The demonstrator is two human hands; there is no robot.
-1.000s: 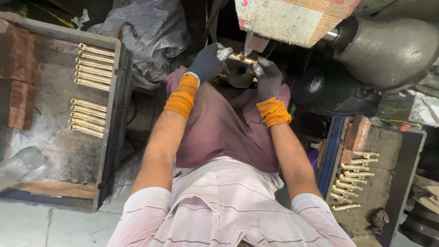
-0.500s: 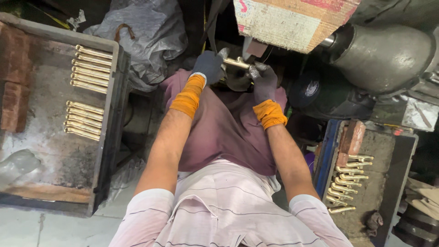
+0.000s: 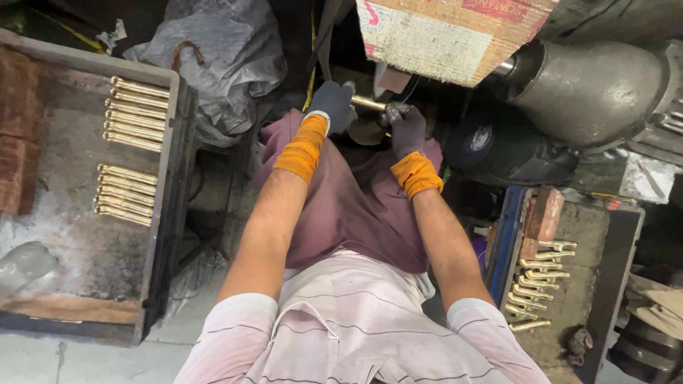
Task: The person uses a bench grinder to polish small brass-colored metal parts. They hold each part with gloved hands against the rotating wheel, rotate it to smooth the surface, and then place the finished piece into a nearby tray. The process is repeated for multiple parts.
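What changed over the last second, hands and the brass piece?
Little changed. Both gloved hands, left hand and right hand, keep gripping the brass rod under the cardboard box; they sit slightly lower in view. Brass pieces in the left tray and right tray stayed put.

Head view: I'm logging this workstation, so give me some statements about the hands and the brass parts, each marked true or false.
1. Both hands, left hand and right hand, wear dark gloves with orange cuffs. True.
2. The hands hold a brass rod between them. True.
3. The left tray holds no brass rods. False: two rows of rods lie in it.
4. The right tray holds straight rods only. False: its brass pieces are bent at the ends.
5. A brick lies in the right tray. True.
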